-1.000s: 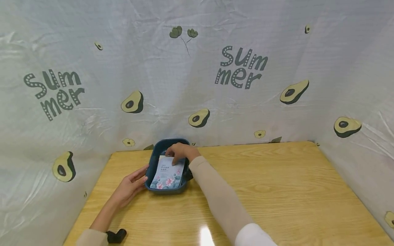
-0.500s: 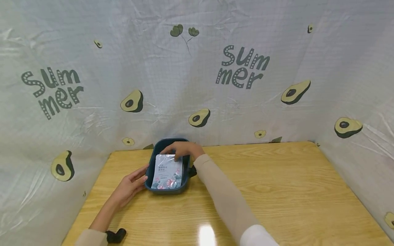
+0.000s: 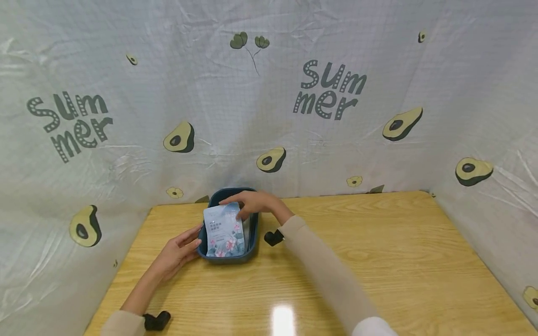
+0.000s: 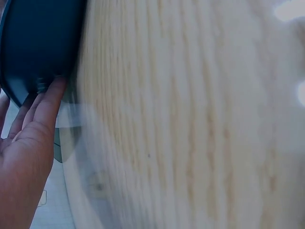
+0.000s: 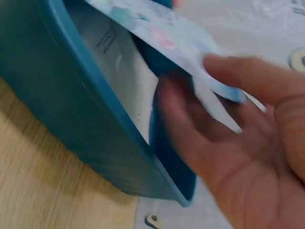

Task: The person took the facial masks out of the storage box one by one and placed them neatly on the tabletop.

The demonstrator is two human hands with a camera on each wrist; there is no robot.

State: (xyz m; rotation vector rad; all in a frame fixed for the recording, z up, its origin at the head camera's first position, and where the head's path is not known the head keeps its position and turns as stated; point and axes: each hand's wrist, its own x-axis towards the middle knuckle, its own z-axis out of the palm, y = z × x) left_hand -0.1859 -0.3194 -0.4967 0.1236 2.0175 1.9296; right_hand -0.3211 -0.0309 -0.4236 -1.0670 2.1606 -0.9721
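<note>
A dark blue plastic bin stands on the wooden table near its back edge. My left hand rests against the bin's left side, its fingers lying nearly straight along the wall. Over the bin my right hand pinches the top edge of a pale blue packet printed with pink flowers and lettering. The packet is flat and tilted, its upper left corner past the bin's rim and its lower end inside. In the right wrist view, another pale packet with small print lies inside the bin, partly hidden.
The light wooden table extends to the right of the bin. A whitish sheet printed with avocados and "summer" hangs behind and at both sides. Black wrist mounts stick out from both arms.
The right hand has drawn the flowered packet up and leftward, tilting it away from the packet beneath. The right forearm has shifted to the right. The left hand and bin stay nearly still.
</note>
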